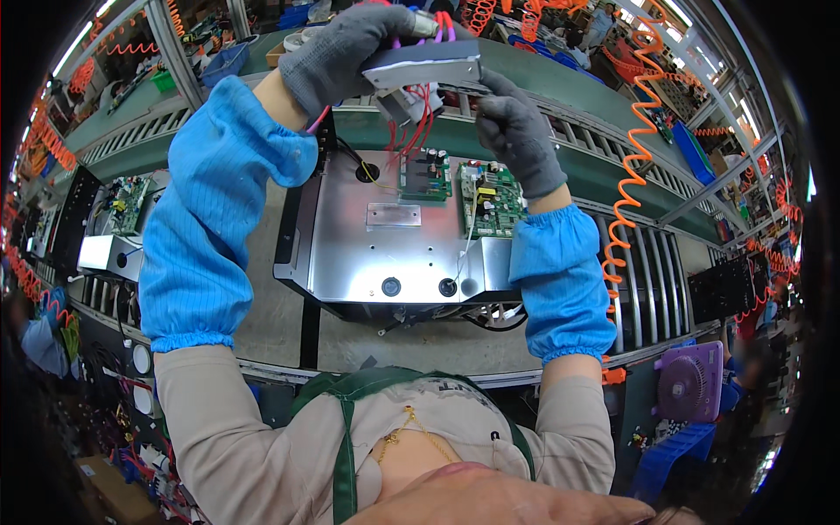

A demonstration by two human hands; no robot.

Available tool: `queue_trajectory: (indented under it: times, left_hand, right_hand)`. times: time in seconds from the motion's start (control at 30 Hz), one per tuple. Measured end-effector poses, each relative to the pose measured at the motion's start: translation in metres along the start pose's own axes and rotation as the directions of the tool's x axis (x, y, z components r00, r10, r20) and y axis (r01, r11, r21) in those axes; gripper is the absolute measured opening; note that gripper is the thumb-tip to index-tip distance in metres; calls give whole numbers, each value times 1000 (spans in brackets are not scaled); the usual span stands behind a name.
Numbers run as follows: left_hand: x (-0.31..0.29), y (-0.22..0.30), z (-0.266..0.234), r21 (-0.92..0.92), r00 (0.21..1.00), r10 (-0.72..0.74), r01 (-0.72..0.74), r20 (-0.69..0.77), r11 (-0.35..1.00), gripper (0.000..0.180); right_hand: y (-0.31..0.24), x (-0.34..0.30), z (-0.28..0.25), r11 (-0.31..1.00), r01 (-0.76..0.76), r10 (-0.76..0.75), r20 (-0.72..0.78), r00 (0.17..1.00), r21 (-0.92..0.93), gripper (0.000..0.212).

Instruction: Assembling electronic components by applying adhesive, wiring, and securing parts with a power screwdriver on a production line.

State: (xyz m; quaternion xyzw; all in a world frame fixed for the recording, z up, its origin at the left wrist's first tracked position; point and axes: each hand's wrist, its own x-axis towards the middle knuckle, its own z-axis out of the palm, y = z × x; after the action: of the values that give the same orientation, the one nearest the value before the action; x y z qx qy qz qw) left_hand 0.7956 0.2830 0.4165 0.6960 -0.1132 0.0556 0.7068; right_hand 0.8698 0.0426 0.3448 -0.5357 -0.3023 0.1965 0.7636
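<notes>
My left hand [337, 61], in a grey work glove, grips a flat silver-and-dark module [424, 70] held up above an open metal chassis [346, 241]. Red and purple wires come out at the module's top, and red wires [428, 118] hang below it beside a small silvery part [401, 107]. At the module's right end is my gloved right hand [521, 140], its index finger against the edge and the other fingers curled. Two green circuit boards, a smaller one [426, 177] and a larger one [492, 197], sit on the chassis below.
The chassis rests on a roller conveyor [661, 284]. Another unit with a circuit board [127, 206] stands at the left. An orange coiled air hose [626, 188] hangs right of my right arm. A purple fan [689, 382] stands at the lower right.
</notes>
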Motion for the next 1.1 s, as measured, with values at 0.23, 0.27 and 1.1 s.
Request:
queue_trajectory:
  times: [0.23, 0.27, 1.1]
  left_hand:
    - [-5, 11, 30, 73, 930, -32, 5, 367, 997, 44]
    - [-12, 18, 33, 80, 920, -16, -17, 392, 997, 45]
    - [33, -3, 13, 502, 889, -457, 391, 10, 772, 24]
  right_hand:
    - [0, 26, 20, 954, 68, -52, 60, 997, -292, 22]
    - [-4, 26, 25, 751, 224, -192, 119, 974, -621, 19]
    - [-88, 94, 52, -275, 10, -414, 128, 901, -961, 28]
